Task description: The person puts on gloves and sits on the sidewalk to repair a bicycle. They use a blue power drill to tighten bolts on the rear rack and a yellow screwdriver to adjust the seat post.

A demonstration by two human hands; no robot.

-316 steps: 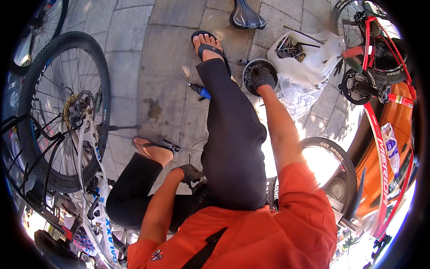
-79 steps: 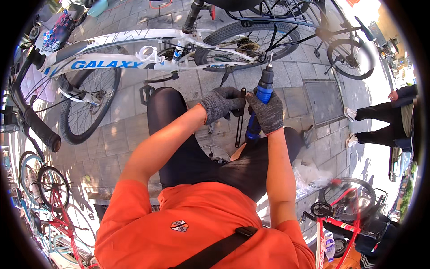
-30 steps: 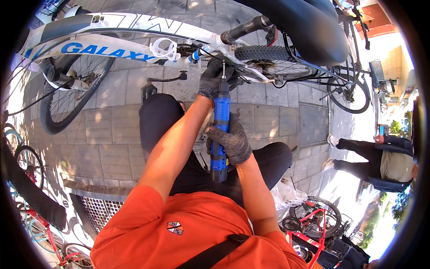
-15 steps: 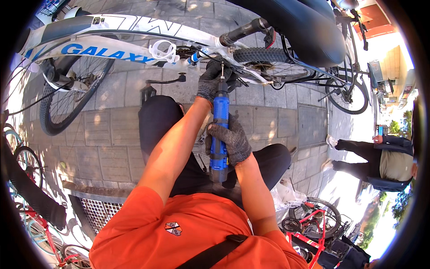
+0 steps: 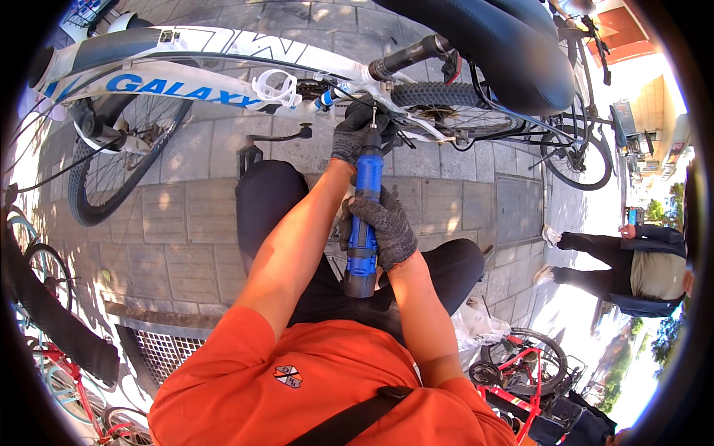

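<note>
"Where does the blue power driver [image 5: 362,244] sit, seen from your end?"

"Near the middle of my view, nose to 12 o'clock. Its bit [image 5: 374,117] reaches the white bicycle [image 5: 223,97], though I can't see whether the tip is seated in anything. The gloved right hand [image 5: 387,224] is wrapped snugly around the driver's body."

"And the left hand [image 5: 355,132]?"

"Up at the 12 o'clock end, gloved, fingers bunched close beside the bit. How far they are spread, or whether they pinch something, I can't tell: dark glove against dark parts."

"How would you work it?"

"If I were steering, I'd line the bit up square, press along the driver's length and feed the power in gently. A tilt would probably make the tip skip. I'd want the left fingertips off the turning shaft, steadying only what sits at its end."

"Any containers?"

"The white bottle cage [image 5: 275,88] at 11 o'clock, on the frame; I make out just its looped shape. Farther out, at 4 o'clock, a pale plastic bag [image 5: 480,325] lies near the red bicycle [image 5: 534,386]. Its contents don't show from here."
</note>
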